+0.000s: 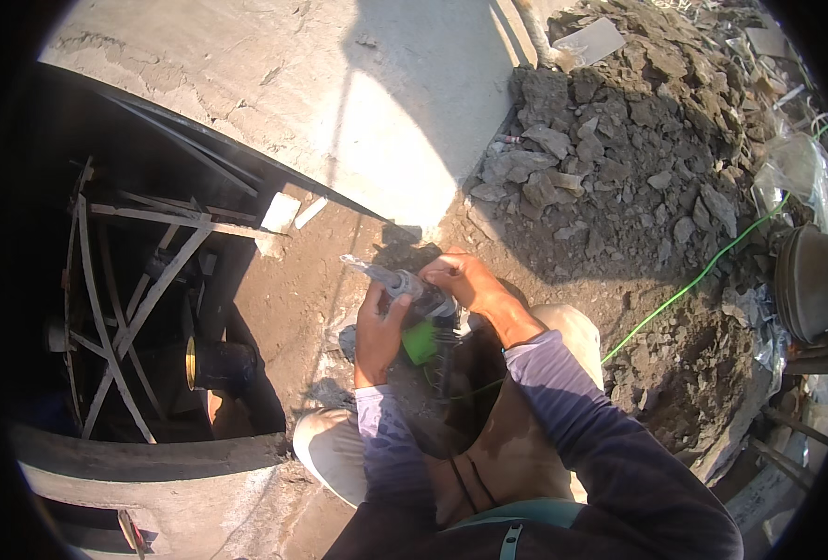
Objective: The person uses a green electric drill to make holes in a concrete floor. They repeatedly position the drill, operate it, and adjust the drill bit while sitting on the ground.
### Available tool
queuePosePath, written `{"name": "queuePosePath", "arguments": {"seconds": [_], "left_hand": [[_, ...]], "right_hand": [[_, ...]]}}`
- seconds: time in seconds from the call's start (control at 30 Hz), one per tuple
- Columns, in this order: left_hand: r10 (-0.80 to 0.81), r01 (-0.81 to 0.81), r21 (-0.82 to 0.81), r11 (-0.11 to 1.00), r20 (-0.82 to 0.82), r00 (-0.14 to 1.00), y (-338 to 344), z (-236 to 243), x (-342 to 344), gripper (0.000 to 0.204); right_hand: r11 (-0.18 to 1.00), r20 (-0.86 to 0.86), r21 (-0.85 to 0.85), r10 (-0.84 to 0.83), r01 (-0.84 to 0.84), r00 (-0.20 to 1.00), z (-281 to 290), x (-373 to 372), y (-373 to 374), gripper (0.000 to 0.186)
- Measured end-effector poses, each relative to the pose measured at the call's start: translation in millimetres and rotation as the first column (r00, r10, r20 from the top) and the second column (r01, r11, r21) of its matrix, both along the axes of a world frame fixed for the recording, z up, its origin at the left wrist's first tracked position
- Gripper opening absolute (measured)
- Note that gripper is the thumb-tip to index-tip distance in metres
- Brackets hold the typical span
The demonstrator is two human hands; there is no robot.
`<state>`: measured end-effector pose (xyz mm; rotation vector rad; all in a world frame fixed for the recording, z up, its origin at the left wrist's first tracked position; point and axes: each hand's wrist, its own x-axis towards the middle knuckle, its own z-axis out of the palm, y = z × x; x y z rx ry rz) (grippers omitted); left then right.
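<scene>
Between my bent knees is a dusty power tool with a green body (420,343), its grey chisel-like bit (369,268) angled up and to the left. My left hand (378,334) is wrapped round the left side of the tool's front end, thumb at the base of the bit. My right hand (463,286) grips the other side of that front end with bent fingers, partly hiding what is under them. The lower part of the tool lies in shadow. A green cord (661,301) runs from near my right knee across the dirt.
An open dark pit (224,317) with crossed wooden slats (168,273) and a black pipe (220,364) is at the left. A concrete slab (274,103) lies ahead. Broken rubble (601,159), plastic sheeting (797,177) and metal buckets (806,285) are at the right.
</scene>
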<state>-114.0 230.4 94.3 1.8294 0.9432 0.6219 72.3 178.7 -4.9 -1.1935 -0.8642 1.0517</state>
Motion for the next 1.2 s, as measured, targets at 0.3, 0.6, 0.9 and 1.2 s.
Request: {"name": "queuePosePath", "arguments": {"seconds": [0.3, 0.6, 0.9, 1.2], "left_hand": [[0.069, -0.069, -0.003, 0.998, -0.051, 0.996, 0.7, 0.7, -1.2, 0.045], [0.114, -0.116, -0.010, 0.993, -0.099, 0.988, 27.2, 13.2, -3.7, 0.043], [-0.299, 0.410, 0.004, 0.912, -0.678, 0.672, 135.9, 78.5, 1.2, 0.028], [-0.359, 0.384, 0.030, 0.923, -0.298, 0.884, 83.1, 6.0, -36.3, 0.030]], "right_hand": [[0.998, 0.057, 0.042, 0.045, -0.047, 0.997, 23.4, 2.0, -14.0, 0.042], [0.971, 0.167, 0.025, 0.233, -0.240, 0.958, 35.4, 3.7, -19.9, 0.072], [0.983, 0.231, 0.002, 0.176, -0.181, 0.957, 37.8, -15.6, -16.1, 0.069], [0.995, 0.201, 0.074, 0.052, -0.068, 0.978, 16.7, -26.9, -14.1, 0.073]]}}
